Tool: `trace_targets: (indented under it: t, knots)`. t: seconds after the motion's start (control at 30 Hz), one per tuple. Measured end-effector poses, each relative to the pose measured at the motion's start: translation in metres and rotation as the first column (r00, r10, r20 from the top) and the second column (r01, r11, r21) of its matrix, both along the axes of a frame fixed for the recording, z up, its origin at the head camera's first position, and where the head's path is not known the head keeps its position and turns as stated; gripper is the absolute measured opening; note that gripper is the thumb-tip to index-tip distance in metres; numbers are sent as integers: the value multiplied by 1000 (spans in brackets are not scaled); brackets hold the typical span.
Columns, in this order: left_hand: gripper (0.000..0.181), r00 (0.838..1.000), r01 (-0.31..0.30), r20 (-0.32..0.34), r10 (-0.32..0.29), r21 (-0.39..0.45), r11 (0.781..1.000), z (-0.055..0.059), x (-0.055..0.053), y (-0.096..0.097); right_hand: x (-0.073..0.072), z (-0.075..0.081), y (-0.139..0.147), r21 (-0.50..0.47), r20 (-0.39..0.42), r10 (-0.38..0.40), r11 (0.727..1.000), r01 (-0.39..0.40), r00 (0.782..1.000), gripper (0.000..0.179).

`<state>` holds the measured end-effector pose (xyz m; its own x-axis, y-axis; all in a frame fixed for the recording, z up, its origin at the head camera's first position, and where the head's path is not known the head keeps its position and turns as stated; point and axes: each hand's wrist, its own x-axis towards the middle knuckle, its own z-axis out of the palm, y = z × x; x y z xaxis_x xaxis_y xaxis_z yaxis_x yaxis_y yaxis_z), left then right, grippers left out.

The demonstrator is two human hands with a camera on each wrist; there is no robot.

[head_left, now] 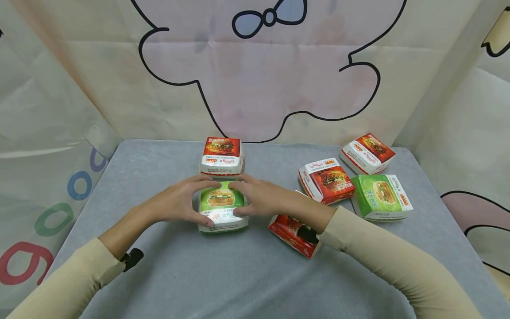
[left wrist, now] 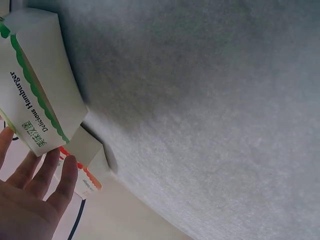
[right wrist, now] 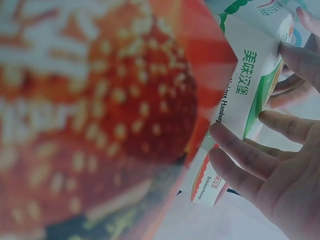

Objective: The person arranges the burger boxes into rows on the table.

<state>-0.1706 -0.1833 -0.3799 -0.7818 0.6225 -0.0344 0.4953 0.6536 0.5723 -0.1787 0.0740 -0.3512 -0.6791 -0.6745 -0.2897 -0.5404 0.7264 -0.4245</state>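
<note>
A green-and-white hamburger box (head_left: 221,204) sits on the grey cloth, between my two hands. My left hand (head_left: 181,199) holds its left side, thumb near the front corner and index finger along the back of the lid. From the other side my right hand (head_left: 260,195) grips it the same way, fingertips and thumb on the lid's right edge. In the left wrist view, the side of the green box (left wrist: 40,95) carries the words "Delicious Hamburger". Just behind it stands a red-and-white hamburger box (head_left: 222,155).
Under my right forearm lies a red box (head_left: 287,230), tilted and partly covered. Farther right are a red box (head_left: 328,179), another red box (head_left: 368,153) and a green box (head_left: 382,197). A printed cloth wall (head_left: 255,88) rises behind the table (head_left: 167,155).
</note>
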Motion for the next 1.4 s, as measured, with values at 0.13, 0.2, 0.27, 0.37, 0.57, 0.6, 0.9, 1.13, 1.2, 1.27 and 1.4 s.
trace_targets:
  t: [0.13, 0.2, 0.27, 0.37, 0.57, 0.6, 0.9, 1.13, 1.2, 1.27, 1.4]
  knots:
    - [94, 1000, 11, 7, -11, -4, 1000, -1, 0, 0, 1, 1, -1, 3, -15, -2, 1000, 2, 1000, 71]
    - [93, 1000, 17, 7, -17, -5, 1000, -1, 1, 0, 1, 1, -1, 7, -19, -5, 1000, 5, 1000, 71]
    - [93, 1000, 21, 1, -21, -8, 1000, -1, 1, 0, 2, 1, -2, 6, -22, -7, 1000, 7, 1000, 70]
    - [91, 1000, 24, -5, -24, -17, 1000, -2, 1, -1, 1, 0, -1, 3, -17, -7, 1000, 7, 1000, 71]
    - [90, 1000, 23, 5, -22, -37, 999, -1, 1, -1, -1, 1, 7, -18, 20, 8, 1000, -7, 1000, 73]
    - [90, 1000, 21, 12, -21, -40, 999, 0, 1, -1, -2, 1, 8, -18, 25, 8, 1000, -8, 1000, 74]
    - [90, 998, 40, 54, -37, -46, 998, 1, 1, -4, -1, 5, 11, 55, 16, 0, 998, -1, 1000, 86]
    - [90, 997, 34, 76, -29, -73, 997, 2, 0, -4, 1, 4, 9, 82, -20, 12, 997, -10, 1000, 88]
    - [91, 996, 31, 83, -25, -75, 997, 1, -1, -4, 1, 4, 9, 87, -30, 17, 996, -15, 999, 87]
    - [91, 996, 28, 91, -21, -77, 997, 1, -1, -4, 1, 4, 9, 90, -35, 21, 996, -18, 999, 88]
    - [92, 994, 23, 104, -15, -75, 997, 0, -1, -4, 1, 4, 9, 96, -42, 24, 995, -20, 999, 88]
